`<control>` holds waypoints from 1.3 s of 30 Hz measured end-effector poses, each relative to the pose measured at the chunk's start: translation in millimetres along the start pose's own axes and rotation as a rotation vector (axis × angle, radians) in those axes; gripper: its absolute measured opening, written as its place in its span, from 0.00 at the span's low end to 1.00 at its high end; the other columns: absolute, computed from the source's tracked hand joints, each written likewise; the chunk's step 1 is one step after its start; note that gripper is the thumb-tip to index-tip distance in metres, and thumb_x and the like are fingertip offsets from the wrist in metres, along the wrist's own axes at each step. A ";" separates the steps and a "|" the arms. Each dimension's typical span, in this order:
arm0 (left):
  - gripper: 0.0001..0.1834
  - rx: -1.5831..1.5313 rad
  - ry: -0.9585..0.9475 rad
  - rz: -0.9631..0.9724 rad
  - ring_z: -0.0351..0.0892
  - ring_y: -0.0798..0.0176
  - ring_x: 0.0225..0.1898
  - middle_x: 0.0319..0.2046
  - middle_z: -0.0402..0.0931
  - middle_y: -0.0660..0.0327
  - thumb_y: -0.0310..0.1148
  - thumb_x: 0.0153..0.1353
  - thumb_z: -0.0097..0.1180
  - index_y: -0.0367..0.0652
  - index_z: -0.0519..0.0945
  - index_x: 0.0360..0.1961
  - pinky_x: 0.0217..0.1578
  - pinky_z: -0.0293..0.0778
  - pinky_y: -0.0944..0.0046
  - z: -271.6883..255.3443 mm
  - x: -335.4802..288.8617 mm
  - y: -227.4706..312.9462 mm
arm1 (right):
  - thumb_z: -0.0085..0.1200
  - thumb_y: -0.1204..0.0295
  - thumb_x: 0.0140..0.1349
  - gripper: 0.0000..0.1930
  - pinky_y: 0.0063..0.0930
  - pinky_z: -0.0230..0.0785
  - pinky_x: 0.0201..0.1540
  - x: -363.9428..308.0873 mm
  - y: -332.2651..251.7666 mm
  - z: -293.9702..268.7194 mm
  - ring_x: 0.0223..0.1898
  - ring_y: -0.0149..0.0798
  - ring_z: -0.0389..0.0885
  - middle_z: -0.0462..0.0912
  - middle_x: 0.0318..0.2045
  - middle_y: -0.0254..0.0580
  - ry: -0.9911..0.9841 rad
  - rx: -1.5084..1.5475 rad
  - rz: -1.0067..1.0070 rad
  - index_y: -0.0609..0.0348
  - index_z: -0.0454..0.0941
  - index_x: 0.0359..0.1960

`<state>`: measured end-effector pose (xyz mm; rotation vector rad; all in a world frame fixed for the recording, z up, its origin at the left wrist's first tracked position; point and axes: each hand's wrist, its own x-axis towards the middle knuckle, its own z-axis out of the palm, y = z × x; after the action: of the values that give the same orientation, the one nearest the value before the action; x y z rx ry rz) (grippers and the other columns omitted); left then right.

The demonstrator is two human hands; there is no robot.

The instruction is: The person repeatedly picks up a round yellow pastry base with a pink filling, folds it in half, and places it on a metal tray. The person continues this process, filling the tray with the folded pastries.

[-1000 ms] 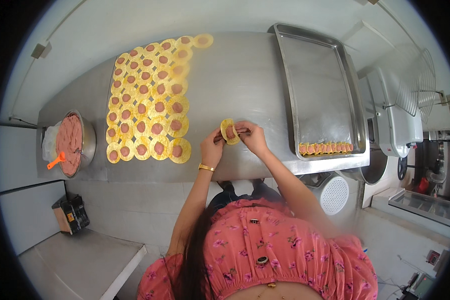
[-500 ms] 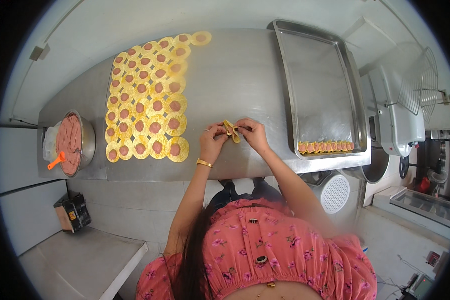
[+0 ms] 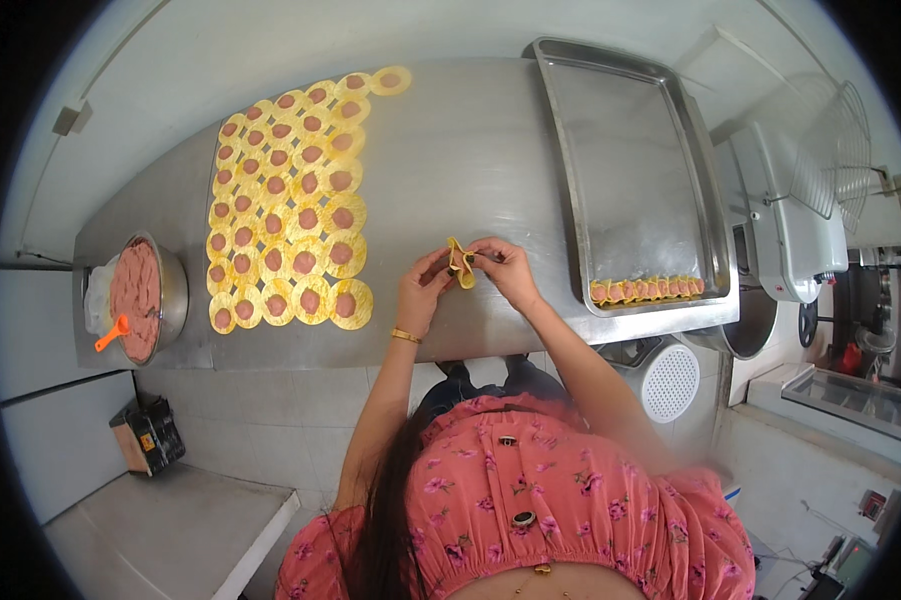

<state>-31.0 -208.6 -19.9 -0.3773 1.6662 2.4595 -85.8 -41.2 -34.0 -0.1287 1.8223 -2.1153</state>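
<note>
Over the steel table, a small yellow dumpling (image 3: 459, 260) is pinched between my two hands, its thin round wrapper folded up at the sides. My left hand (image 3: 423, 285) grips its left side with thumb and fingertips. My right hand (image 3: 506, 274) pinches the right side. Filling inside the fold is mostly hidden by the fingers. To the left, yellow round wrappers (image 3: 362, 306) lie in close rows, each with a ball of pink minced meat (image 3: 309, 300). Finished dumplings (image 3: 647, 290) stand in a row along the near end of a metal tray (image 3: 630, 170) at the right.
At the far left, a steel bowl (image 3: 176, 295) holds pink mince (image 3: 136, 285) and an orange spoon (image 3: 117, 329). A white machine (image 3: 785, 215) with a wire guard stands right of the tray. Below the table's near edge is a white perforated round item (image 3: 670, 385).
The dumpling's wrapper is drawn up more and looks narrower between my fingertips. Both hands stay at the same spot. The whole view has shifted slightly.
</note>
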 end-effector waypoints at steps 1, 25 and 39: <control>0.19 -0.002 0.006 0.004 0.75 0.65 0.50 0.53 0.72 0.59 0.23 0.62 0.53 0.38 0.72 0.55 0.49 0.76 0.66 0.2 1.0 -2.1 | 0.55 0.83 0.57 0.08 0.22 0.73 0.43 -0.1 -0.9 0.6 0.38 0.28 0.80 0.83 0.34 0.38 0.014 -0.011 0.002 0.66 0.79 0.38; 0.08 0.187 0.037 0.111 0.77 0.64 0.44 0.51 0.73 0.53 0.15 0.51 0.58 0.35 0.75 0.32 0.45 0.76 0.67 -7.3 -5.7 -28.4 | 0.61 0.84 0.47 0.19 0.25 0.73 0.45 -24.2 -5.0 -8.9 0.45 0.33 0.77 0.76 0.44 0.40 -0.068 -0.465 0.020 0.64 0.75 0.44; 0.11 0.794 -0.050 0.293 0.79 0.62 0.37 0.40 0.76 0.61 0.19 0.49 0.58 0.41 0.80 0.35 0.37 0.76 0.68 -14.6 -10.1 2.5 | 0.59 0.83 0.46 0.11 0.30 0.71 0.33 -32.6 5.3 -5.1 0.33 0.40 0.79 0.78 0.32 0.42 0.033 -0.833 -0.362 0.61 0.80 0.33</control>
<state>-20.1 -222.8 -20.0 0.0390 2.6103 1.7031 -55.7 -26.7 -35.1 -0.6635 2.7456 -1.3922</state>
